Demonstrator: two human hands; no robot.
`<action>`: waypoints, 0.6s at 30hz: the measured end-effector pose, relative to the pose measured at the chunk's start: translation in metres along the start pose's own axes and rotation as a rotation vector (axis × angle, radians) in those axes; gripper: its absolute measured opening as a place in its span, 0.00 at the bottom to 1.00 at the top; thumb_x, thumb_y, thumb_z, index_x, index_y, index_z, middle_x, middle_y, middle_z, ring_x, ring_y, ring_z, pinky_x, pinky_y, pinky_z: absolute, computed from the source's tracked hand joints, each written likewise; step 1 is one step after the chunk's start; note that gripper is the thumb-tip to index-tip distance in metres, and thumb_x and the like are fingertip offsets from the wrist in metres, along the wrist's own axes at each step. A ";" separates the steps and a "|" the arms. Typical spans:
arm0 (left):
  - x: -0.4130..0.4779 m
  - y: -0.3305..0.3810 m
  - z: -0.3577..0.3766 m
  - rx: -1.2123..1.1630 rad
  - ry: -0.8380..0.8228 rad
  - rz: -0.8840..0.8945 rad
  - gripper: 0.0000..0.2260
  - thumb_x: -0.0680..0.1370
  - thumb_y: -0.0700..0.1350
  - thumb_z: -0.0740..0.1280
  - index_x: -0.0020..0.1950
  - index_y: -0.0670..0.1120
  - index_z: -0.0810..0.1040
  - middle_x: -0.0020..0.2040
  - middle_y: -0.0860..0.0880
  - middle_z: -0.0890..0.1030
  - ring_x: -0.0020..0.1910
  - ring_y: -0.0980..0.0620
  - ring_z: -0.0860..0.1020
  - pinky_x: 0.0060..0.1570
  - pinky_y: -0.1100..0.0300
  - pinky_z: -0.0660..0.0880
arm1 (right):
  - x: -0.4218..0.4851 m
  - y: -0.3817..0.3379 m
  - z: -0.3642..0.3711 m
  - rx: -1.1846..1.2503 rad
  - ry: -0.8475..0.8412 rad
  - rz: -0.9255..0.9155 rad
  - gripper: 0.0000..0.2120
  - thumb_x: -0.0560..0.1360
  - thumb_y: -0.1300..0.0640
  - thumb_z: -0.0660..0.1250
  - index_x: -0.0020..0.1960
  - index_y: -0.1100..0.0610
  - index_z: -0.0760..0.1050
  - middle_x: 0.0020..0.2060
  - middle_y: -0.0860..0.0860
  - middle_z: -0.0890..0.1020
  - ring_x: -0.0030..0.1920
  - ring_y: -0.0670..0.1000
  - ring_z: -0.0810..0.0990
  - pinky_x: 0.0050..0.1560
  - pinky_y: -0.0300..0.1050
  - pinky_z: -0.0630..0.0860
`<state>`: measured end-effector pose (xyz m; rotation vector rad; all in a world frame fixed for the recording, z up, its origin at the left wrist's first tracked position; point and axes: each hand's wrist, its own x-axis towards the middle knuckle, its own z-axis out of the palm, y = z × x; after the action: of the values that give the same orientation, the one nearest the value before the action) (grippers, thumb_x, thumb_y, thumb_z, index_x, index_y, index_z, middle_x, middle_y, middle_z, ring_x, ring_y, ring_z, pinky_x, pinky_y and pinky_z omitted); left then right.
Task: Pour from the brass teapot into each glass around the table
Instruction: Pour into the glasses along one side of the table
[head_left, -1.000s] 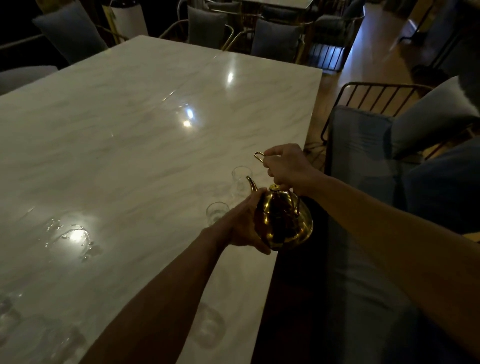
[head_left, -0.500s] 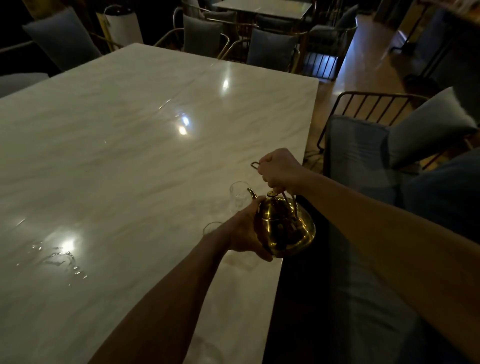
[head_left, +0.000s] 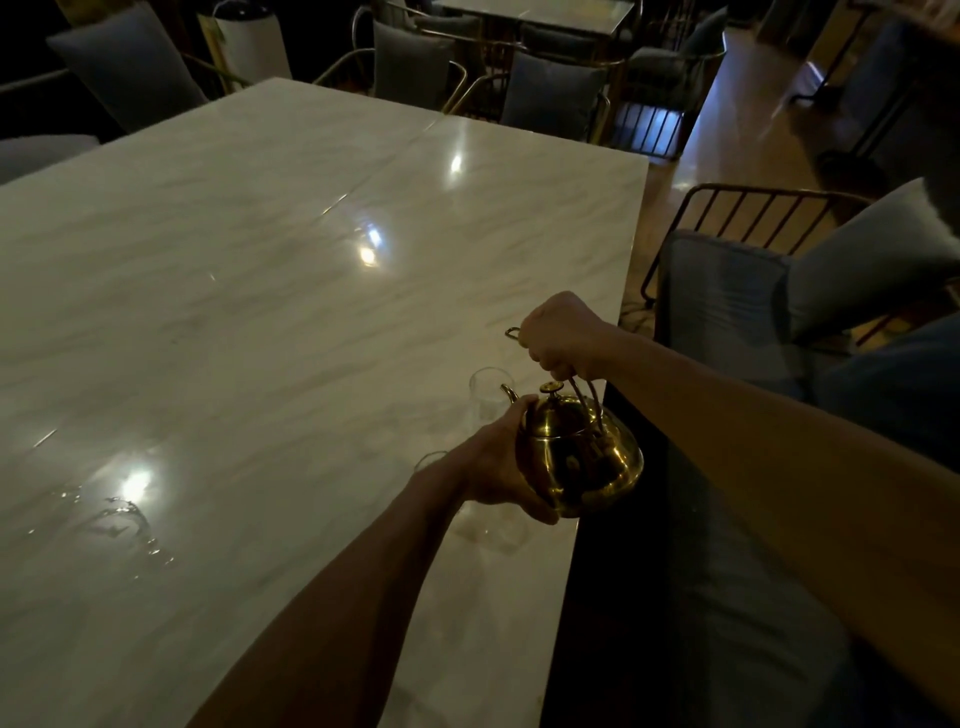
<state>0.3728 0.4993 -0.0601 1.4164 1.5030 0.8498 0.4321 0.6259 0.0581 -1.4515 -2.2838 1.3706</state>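
The right hand (head_left: 563, 335) is closed on the handle of the round shiny brass teapot (head_left: 579, 454), lifted at the white marble table's (head_left: 260, 291) right edge. The left hand (head_left: 501, 467) cups its body, spout beside a tall clear glass (head_left: 488, 395) whose contents cannot be told. A second glass (head_left: 430, 458) is mostly hidden.

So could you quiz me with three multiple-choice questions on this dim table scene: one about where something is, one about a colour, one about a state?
1. Where is the spilled puddle of water?
A. on the white marble table, far left of the hands
B. on the chair seat
C. under the teapot

2. What colour is the round metal teapot?
A. silver
B. brass gold
C. black

3. How is the teapot held?
A. standing alone on the table
B. one hand only
C. right hand on the handle, left hand under the body

Answers: 1 A, the glinting water lies on the marble; 2 B, it shines gold; 3 C, both hands grip it beside the tall clear glass.
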 end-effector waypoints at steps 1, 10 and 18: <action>0.000 0.000 0.000 -0.003 -0.003 0.000 0.52 0.60 0.40 0.84 0.76 0.51 0.56 0.66 0.55 0.72 0.64 0.56 0.73 0.61 0.62 0.75 | 0.001 0.000 0.000 0.002 -0.004 0.002 0.08 0.72 0.68 0.57 0.38 0.61 0.72 0.27 0.55 0.69 0.19 0.49 0.63 0.22 0.38 0.58; 0.000 0.001 -0.002 -0.015 -0.006 -0.011 0.53 0.60 0.42 0.84 0.77 0.51 0.56 0.68 0.53 0.72 0.68 0.51 0.72 0.65 0.52 0.75 | 0.012 -0.001 0.001 -0.106 -0.132 0.023 0.06 0.67 0.64 0.53 0.37 0.58 0.68 0.26 0.53 0.67 0.18 0.47 0.61 0.23 0.38 0.57; -0.001 0.002 -0.004 -0.031 -0.010 -0.011 0.51 0.60 0.38 0.84 0.75 0.51 0.58 0.64 0.59 0.72 0.62 0.59 0.74 0.56 0.68 0.76 | 0.015 -0.001 0.000 -0.132 -0.177 0.029 0.07 0.66 0.62 0.53 0.41 0.58 0.69 0.26 0.53 0.66 0.18 0.46 0.61 0.21 0.37 0.56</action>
<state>0.3705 0.4987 -0.0564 1.3862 1.4828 0.8551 0.4237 0.6370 0.0539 -1.4588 -2.5152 1.4345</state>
